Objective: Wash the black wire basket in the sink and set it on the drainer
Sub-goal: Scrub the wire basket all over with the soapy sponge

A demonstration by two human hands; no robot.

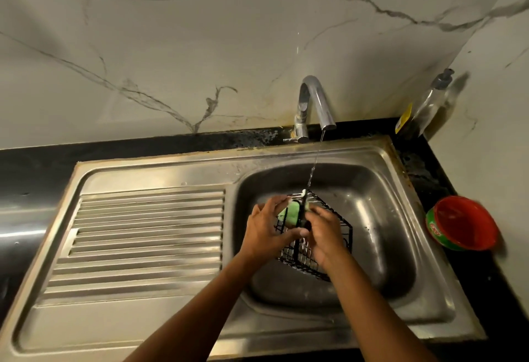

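The marble-patterned wall (200,46) is filling the upper half of the frame, with a dark worktop (114,146) running along its base. The steel sink unit (143,321) is occupying the lower half; its ribbed drainer (143,238) is lying at lower left, bare and dry-looking, and the sink (380,232) is sitting right of centre. The chrome tap (313,103) is standing at upper centre and running 1 thin stream of water (313,169) down onto the top corner of the black wire basket (340,232).

The basket is being held tilted on 1 corner inside the sink, above its floor, at frame centre. The left hand (266,232) is curling around the basket's left edge, grip closed on the wire. The right hand (323,238) is pressing a green sponge (292,214) against the basket, grip closed on the sponge; white foam is showing on the wires.

At right, a red bowl (463,222) with a green outer band is resting on the worktop. A clear soap bottle (432,101) is leaning in the upper right corner.
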